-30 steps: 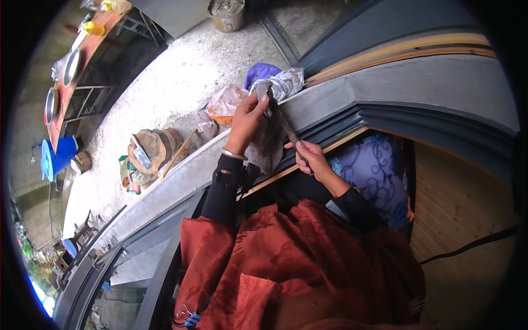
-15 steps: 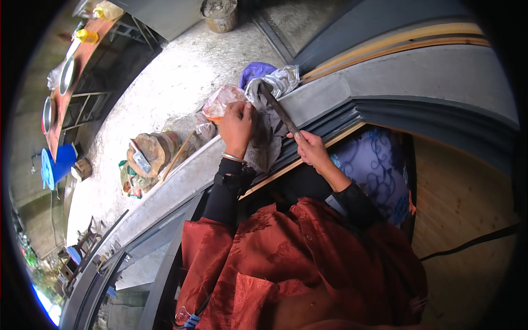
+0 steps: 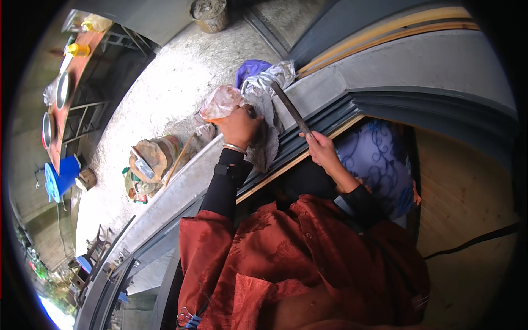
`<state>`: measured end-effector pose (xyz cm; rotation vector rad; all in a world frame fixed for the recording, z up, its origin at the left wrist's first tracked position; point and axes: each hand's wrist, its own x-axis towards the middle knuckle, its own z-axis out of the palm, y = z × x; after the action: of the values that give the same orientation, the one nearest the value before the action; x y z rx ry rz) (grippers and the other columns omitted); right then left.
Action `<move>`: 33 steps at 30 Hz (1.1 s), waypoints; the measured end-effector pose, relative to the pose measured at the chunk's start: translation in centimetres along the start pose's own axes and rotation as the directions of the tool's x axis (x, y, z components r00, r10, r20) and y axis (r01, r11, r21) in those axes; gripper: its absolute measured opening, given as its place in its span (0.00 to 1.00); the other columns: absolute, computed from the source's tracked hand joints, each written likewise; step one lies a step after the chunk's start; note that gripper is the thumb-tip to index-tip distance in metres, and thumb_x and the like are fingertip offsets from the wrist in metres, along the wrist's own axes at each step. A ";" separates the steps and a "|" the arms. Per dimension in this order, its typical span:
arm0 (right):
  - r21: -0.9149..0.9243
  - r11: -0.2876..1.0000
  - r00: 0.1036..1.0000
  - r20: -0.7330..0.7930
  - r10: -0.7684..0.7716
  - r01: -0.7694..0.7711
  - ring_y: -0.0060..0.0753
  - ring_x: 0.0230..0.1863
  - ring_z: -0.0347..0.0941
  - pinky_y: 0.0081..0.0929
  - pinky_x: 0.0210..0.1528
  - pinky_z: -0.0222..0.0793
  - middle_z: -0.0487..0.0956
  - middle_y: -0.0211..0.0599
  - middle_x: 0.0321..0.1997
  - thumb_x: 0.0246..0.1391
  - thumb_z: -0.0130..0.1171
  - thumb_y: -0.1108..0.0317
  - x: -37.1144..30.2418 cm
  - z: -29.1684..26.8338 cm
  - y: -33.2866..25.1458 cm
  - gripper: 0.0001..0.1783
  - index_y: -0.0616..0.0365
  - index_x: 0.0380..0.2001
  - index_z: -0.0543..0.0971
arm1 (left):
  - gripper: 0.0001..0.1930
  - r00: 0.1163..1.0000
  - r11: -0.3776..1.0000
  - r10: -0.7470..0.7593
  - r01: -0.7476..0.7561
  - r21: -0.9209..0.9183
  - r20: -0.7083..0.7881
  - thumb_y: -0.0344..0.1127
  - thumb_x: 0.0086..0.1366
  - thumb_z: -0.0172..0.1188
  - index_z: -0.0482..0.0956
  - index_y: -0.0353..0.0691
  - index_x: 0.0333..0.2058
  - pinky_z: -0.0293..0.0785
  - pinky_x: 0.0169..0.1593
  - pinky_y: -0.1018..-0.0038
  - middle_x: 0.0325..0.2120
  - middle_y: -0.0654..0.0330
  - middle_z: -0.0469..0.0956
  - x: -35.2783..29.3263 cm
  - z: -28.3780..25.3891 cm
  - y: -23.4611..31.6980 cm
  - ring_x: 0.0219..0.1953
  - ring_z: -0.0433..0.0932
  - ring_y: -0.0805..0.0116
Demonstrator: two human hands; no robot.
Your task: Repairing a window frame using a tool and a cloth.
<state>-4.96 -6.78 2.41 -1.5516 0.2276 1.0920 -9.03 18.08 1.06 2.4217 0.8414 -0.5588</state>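
My right hand [image 3: 320, 147] is closed around the lower end of a dark, narrow bar [image 3: 290, 107]. The bar slants up and to the left, its far tip apart from my left hand. Curled fingers on my left hand [image 3: 240, 126] grip a small dark thing, mostly hidden, whose kind I cannot make out. Beneath that hand lies a rough grey piece [image 3: 268, 144], cloth or stone, on the ledge. A pinkish, cloudy plastic bag [image 3: 220, 102] sits just beyond my left fingers. Behind it are a purple bag [image 3: 252, 70] and a crumpled silvery bag [image 3: 270, 78].
A concrete ledge [image 3: 192, 165] runs along the dark window frame [image 3: 330, 116]. Outside it stand a wood stump [image 3: 147, 157] with a cleaver-like blade [image 3: 143, 165] on top, and a thin stick [image 3: 180, 159]. Farther off are a blue barrel [image 3: 65, 176] and a bucket [image 3: 209, 15].
The bar's tip has moved right, away from my left hand, and my right hand has shifted slightly right. My left hand has turned and lowered, showing the dark thing in it.
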 end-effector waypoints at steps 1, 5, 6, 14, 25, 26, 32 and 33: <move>-0.019 1.000 1.000 -0.021 -0.022 0.021 0.07 0.12 0.50 0.13 0.11 0.41 0.55 0.14 0.14 0.64 0.49 0.58 0.0 -0.4 0.6 0.15 0.58 0.41 0.78 | 0.23 0.999 0.999 -0.029 0.028 -0.027 -0.040 0.56 0.51 0.64 0.81 0.49 0.41 0.75 0.42 0.66 0.38 0.59 0.80 0.2 0.1 0.1 0.40 0.80 0.56; -0.182 0.981 0.995 -0.055 -0.080 0.069 0.12 0.16 0.55 0.16 0.18 0.51 0.62 0.18 0.16 0.63 0.50 0.60 -0.9 -2.6 2.1 0.15 0.61 0.40 0.78 | 0.16 0.981 0.968 -0.071 0.024 -0.250 -0.181 0.50 0.53 0.64 0.83 0.46 0.33 0.74 0.41 0.68 0.37 0.59 0.80 -0.2 0.2 -0.5 0.38 0.80 0.59; -0.318 0.940 0.986 -0.063 -0.153 0.126 0.15 0.18 0.58 0.17 0.21 0.56 0.66 0.19 0.18 0.62 0.51 0.60 -1.2 -3.2 2.6 0.16 0.62 0.40 0.78 | 0.16 0.983 0.969 -0.057 0.013 -0.245 -0.175 0.50 0.53 0.64 0.83 0.46 0.33 0.74 0.41 0.68 0.37 0.59 0.80 -0.5 0.2 -0.8 0.38 0.80 0.59; -0.578 0.793 0.972 0.006 -0.233 0.193 0.19 0.25 0.64 0.23 0.29 0.63 0.71 0.32 0.21 0.60 0.52 0.60 -2.9 -3.6 1.3 0.16 0.60 0.43 0.77 | 0.07 0.993 0.165 0.108 -0.071 -0.984 -0.054 0.27 0.60 0.60 0.76 0.36 0.38 0.65 0.45 0.81 0.34 0.66 0.76 -4.7 -4.0 -1.9 0.37 0.71 0.78; -0.532 0.717 0.892 0.224 -0.394 0.450 0.24 0.27 0.76 0.23 0.32 0.70 0.80 0.39 0.26 0.56 0.57 0.63 -2.6 -2.2 -0.4 0.14 0.60 0.42 0.79 | 0.09 0.901 0.015 0.367 -0.254 -0.967 -0.231 0.24 0.57 0.60 0.74 0.33 0.37 0.63 0.57 0.68 0.45 0.51 0.77 -8.6 -10.9 -1.0 0.49 0.73 0.62; -0.530 0.719 0.892 0.225 -0.392 0.450 0.24 0.27 0.76 0.23 0.32 0.70 0.80 0.39 0.26 0.56 0.57 0.63 -2.7 -2.4 -0.7 0.14 0.60 0.42 0.79 | 0.08 0.903 0.092 0.352 -0.295 -0.951 -0.246 0.24 0.57 0.60 0.74 0.33 0.36 0.64 0.56 0.68 0.44 0.51 0.77 -8.3 -11.2 -1.2 0.49 0.73 0.62; -0.378 0.706 0.796 0.377 -0.473 0.599 0.31 0.33 0.80 0.23 0.37 0.72 0.82 0.43 0.32 0.56 0.58 0.65 -3.6 -2.1 -1.7 0.15 0.62 0.44 0.79 | 0.04 0.975 0.232 0.160 -0.191 -0.954 -0.156 0.24 0.59 0.56 0.74 0.34 0.34 0.66 0.47 0.77 0.35 0.60 0.77 -6.8 -10.9 -3.6 0.38 0.73 0.73; -0.372 0.689 0.780 0.375 -0.501 0.621 0.31 0.34 0.80 0.23 0.37 0.72 0.82 0.43 0.33 0.56 0.58 0.65 -3.8 -1.9 -1.9 0.15 0.62 0.44 0.79 | 0.04 0.985 0.314 0.118 -0.154 -0.937 -0.122 0.24 0.59 0.54 0.74 0.34 0.34 0.66 0.43 0.80 0.31 0.63 0.76 -6.3 -10.4 -4.1 0.34 0.72 0.76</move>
<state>-4.81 -9.38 6.24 -1.7240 -0.7224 0.8454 -14.11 24.12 11.21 1.3264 0.6582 0.1052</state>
